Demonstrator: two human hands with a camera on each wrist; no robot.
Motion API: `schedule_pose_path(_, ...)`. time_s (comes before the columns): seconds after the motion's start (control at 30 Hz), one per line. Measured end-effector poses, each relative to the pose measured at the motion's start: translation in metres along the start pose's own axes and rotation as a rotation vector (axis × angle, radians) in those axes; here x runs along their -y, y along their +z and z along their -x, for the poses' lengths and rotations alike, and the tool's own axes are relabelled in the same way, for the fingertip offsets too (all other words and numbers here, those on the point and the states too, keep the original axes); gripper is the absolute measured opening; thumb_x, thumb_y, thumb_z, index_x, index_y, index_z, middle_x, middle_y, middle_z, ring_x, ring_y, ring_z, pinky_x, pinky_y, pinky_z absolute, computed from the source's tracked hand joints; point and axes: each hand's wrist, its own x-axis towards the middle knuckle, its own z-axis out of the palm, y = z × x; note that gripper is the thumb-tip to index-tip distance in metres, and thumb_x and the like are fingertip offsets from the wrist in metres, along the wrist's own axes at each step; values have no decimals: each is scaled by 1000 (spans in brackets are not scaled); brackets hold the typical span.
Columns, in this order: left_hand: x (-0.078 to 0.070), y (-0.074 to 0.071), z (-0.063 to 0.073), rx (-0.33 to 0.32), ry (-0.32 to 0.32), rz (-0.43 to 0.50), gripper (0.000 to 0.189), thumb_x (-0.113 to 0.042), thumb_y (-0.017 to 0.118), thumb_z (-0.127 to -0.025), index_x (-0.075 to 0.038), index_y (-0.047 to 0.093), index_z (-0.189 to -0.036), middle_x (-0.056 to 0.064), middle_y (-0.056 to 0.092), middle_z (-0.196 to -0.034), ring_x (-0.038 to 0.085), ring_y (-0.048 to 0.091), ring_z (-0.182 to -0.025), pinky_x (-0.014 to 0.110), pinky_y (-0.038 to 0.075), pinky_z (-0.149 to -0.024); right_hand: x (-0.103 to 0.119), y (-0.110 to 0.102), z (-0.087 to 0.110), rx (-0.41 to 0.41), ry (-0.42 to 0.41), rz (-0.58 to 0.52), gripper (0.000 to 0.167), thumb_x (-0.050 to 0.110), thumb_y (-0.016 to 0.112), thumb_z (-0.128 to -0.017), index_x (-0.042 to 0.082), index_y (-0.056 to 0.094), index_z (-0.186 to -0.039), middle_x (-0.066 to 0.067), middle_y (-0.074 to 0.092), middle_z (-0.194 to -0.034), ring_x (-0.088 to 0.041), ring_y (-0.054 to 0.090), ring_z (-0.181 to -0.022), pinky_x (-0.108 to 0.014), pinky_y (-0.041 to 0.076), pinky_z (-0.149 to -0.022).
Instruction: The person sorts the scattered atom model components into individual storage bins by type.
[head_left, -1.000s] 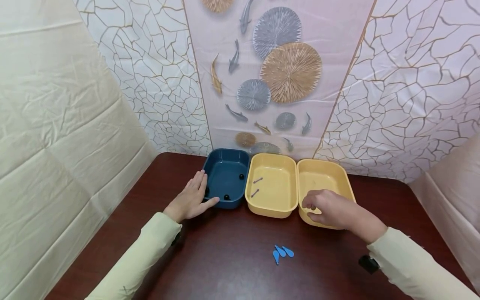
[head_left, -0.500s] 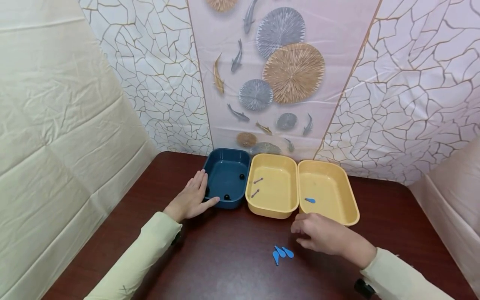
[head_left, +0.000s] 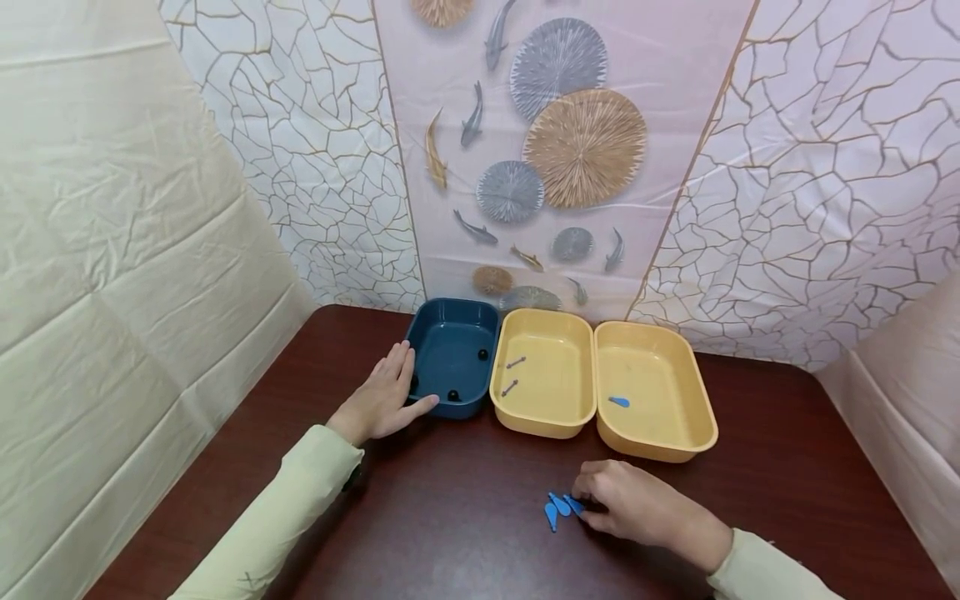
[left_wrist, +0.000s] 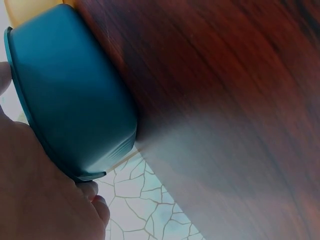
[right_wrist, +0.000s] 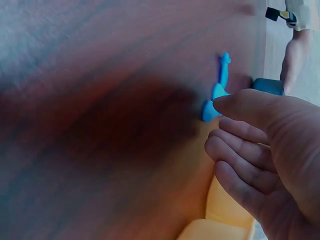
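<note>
My left hand [head_left: 377, 402] rests with straight fingers and spread thumb on the near left rim of the dark blue bin [head_left: 450, 408]; the left wrist view shows the outer wall of that bin [left_wrist: 75, 90] beside the palm. Over the table, my right hand [head_left: 637, 504] pinches the rightmost of three small blue teardrop-shaped pieces [head_left: 573, 502] between thumb and fingers. The other two blue pieces [head_left: 558, 504] lie close to its left. In the right wrist view, the thumb [right_wrist: 245, 106] covers part of the blue pieces [right_wrist: 207, 111], and the remaining fingers are curled.
Two yellow bins stand right of the dark blue one. In the middle yellow bin [head_left: 543, 427] lie two thin purple pieces [head_left: 510, 387]; the right yellow bin [head_left: 660, 450] holds one blue teardrop piece [head_left: 619, 402]. Several black balls [head_left: 453, 396] sit in the dark blue bin.
My right hand has left the right yellow bin, where a blue teardrop piece now lies, and moved down to the blue pieces on the table. My left hand stays put.
</note>
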Motion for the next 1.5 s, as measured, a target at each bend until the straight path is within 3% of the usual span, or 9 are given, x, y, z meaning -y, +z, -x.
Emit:
schedule_pose_path(0.33,0,0,0,-4,1,-8,101,-67,41,-105,6,8,-167,23,3,-178,42,5,-166,58,15,-134,2,10,-1,-47,17,62,16,15,85,-86,17,70,-82,10,55,-78,7,41,-66,-14,41,-57)
schedule_pose_path(0.6,0,1,-1,9,-6,4,102,-68,41,-105,5,7,-167,22,2,-178,41,6,-166,56,14,-134,2,15,-3,-85,62,45,25,9,81,-78,18,59,-72,13,47,-74,4,38,-64,-15,37,-56)
schedule_pose_path(0.93,-1,0,0,1,2,0,101,-67,41,-105,5,8,-167,23,3,-178,42,6,-166,58,14,-134,1,17,-5,-113,65,120,27,5,77,-72,20,56,-67,13,50,-71,0,40,-63,-20,40,-55)
schedule_pose_path(1.27,0,0,0,-16,14,-3,100,-66,41,-105,7,10,-166,25,6,-177,44,8,-165,59,16,-133,-3,3,-4,-108,77,100,20,4,78,-74,17,63,-74,10,57,-76,3,44,-66,-16,41,-55)
schedule_pose_path(1.43,0,-1,1,-15,17,-2,100,-66,42,-105,6,10,-166,24,5,-177,43,8,-165,58,16,-134,-5,-9,-2,-135,68,136,19,5,79,-75,17,65,-77,10,57,-77,1,43,-66,-17,40,-56)
schedule_pose_path(1.5,0,-1,1,-15,19,1,100,-65,43,-105,6,10,-167,24,5,-177,43,7,-166,57,16,-134,-5,-14,-2,-150,60,153,18,5,80,-75,16,67,-78,9,61,-79,1,49,-66,-17,43,-57)
